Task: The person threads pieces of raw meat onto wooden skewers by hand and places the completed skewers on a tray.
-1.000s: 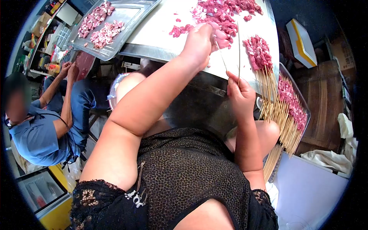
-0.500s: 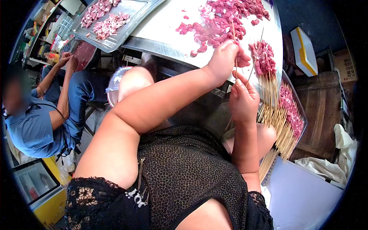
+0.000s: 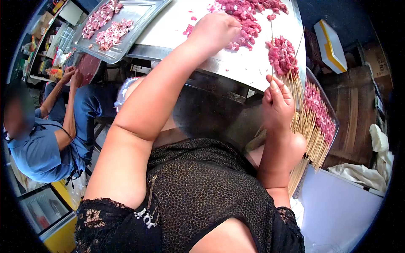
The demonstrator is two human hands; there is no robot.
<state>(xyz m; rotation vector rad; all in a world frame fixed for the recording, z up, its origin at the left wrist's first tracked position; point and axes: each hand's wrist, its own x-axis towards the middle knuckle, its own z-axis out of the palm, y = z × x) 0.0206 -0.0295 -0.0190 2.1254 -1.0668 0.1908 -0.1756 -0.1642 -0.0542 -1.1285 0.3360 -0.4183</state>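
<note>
Our left hand [image 3: 215, 31] bends over raw meat pieces [image 3: 251, 28], fingers' hold unclear; rightward, our right hand's [image 3: 278, 103] closed fingers pinch an upward-pointing skewer [image 3: 271, 34].

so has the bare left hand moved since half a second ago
Yes: against the white metal-edged worktop, the bare left hand has moved up and left, now over the raw red meat heap.

Right hand [image 3: 279, 103] holds a skewer [image 3: 271, 31].
</note>
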